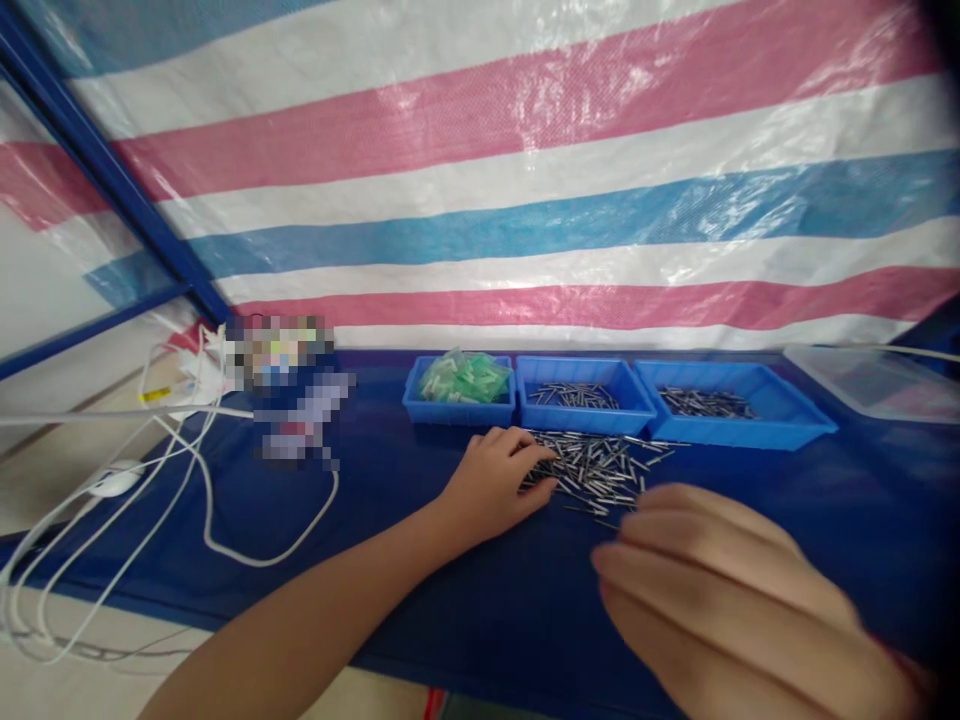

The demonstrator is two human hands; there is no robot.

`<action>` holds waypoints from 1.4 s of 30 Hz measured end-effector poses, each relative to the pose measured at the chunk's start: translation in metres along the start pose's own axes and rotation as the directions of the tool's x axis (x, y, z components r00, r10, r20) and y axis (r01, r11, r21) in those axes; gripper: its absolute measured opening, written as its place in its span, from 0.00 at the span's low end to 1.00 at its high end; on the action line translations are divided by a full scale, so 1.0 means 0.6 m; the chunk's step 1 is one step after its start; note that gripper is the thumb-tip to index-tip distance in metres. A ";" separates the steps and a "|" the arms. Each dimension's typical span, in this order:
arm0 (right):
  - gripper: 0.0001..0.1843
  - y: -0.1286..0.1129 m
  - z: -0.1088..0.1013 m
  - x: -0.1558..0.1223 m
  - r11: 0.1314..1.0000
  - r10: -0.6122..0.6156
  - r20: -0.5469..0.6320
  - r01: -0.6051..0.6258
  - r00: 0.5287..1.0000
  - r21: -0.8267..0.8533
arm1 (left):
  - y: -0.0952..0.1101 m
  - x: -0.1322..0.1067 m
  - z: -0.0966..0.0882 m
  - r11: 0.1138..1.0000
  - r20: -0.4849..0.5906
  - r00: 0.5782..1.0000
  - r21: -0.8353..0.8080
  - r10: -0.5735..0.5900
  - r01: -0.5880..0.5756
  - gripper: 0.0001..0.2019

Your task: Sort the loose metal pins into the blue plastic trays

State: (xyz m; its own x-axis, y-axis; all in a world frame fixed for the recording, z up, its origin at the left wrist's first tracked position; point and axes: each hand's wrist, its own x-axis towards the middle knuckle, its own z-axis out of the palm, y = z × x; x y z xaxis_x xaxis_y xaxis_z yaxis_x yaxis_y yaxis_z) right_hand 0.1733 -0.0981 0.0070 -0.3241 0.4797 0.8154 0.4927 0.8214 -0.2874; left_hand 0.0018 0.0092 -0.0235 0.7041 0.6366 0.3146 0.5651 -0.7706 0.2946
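A loose heap of small metal pins (600,465) lies on the blue table cover (420,540) in front of three blue bins. My left hand (495,480) rests on the table at the heap's left edge, fingers curled with the tips touching the pins. My right hand (720,590) hovers close to the camera at the lower right, blurred by motion, its fingers stretched together and pointing left toward the heap. Whether either hand holds a pin is not visible.
The left blue bin (459,385) holds green plastic parts; the middle bin (581,395) and right bin (735,405) hold metal pins. A clear tray (870,380) stands far right. White cables (225,520) loop across the table's left. A striped tarp (525,180) hangs behind.
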 end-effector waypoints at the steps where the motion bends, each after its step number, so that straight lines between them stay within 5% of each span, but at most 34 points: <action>1: 0.11 0.018 0.002 0.011 0.987 -0.139 0.117 0.147 0.983 -0.062 | 0.000 0.000 0.000 1.000 0.006 1.000 0.020 0.002 -0.002 0.13; 4: 0.11 0.071 0.012 0.025 0.939 -0.246 0.217 0.288 0.945 -0.189 | -0.001 0.002 -0.003 0.998 0.037 0.999 0.060 0.026 -0.028 0.12; 12: 0.14 0.112 0.018 0.011 0.995 0.084 0.219 -0.071 0.972 -0.065 | -0.003 0.009 -0.006 0.992 0.067 0.997 0.117 0.032 -0.040 0.10; 22: 0.12 0.124 0.024 0.008 0.978 0.195 0.342 -0.157 0.919 -0.133 | 0.003 0.008 0.001 0.992 0.021 0.998 0.113 -0.058 0.055 0.09; 29: 0.07 0.123 0.030 0.010 0.948 0.311 0.194 -0.291 0.930 -0.128 | 0.002 0.012 -0.003 0.980 -0.071 0.991 -0.170 -0.117 0.104 0.10; 35: 0.07 0.120 0.030 0.009 0.880 0.470 0.183 -0.475 0.864 -0.016 | 0.006 0.013 0.000 0.850 -0.074 0.973 -0.506 -0.217 0.151 0.09; 42: 0.07 0.119 0.020 0.015 0.894 0.449 0.099 -0.447 0.888 -0.037 | 0.009 0.014 -0.001 0.913 -0.062 0.992 -0.402 -0.106 0.073 0.10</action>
State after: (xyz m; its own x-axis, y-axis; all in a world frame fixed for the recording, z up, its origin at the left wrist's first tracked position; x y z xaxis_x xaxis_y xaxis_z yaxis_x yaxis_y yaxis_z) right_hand 0.1960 -0.0316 -0.0121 -0.1466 0.8251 0.5457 0.6152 0.5080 -0.6029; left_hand 0.0109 0.0105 -0.0187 0.6119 0.7155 0.3370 0.3945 -0.6454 0.6541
